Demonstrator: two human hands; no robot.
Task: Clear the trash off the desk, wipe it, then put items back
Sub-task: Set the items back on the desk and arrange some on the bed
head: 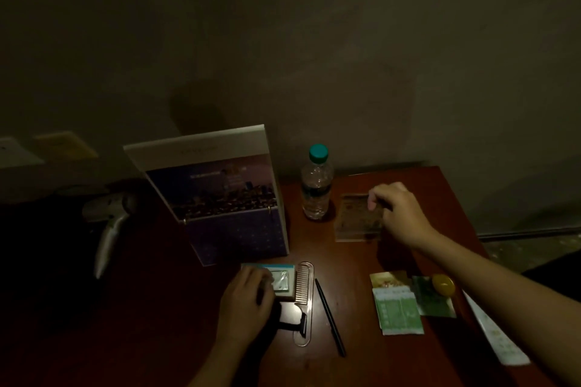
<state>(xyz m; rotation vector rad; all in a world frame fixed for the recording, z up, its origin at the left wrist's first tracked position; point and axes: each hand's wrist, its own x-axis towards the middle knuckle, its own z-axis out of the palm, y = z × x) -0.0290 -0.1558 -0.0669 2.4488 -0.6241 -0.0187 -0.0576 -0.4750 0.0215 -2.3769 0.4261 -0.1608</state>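
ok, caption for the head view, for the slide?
Dim desk: left hand on a small box beside a comb, right hand pinching a clear tray near the water bottle.

I take this for a dim hotel or guest room. A reddish wooden desk [361, 261] stands against a bare wall [345, 56], with a hair dryer [108, 223] at far left. On it are a water bottle [316, 185], a packaged comb [304, 286], a razor [297, 322] and green sachets [399, 311], much like guest amenities.

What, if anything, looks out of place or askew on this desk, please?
The long white paper strip lies along the right edge of the desk and seems to overhang it, so it could slip off. Nothing looks spilled or damaged.
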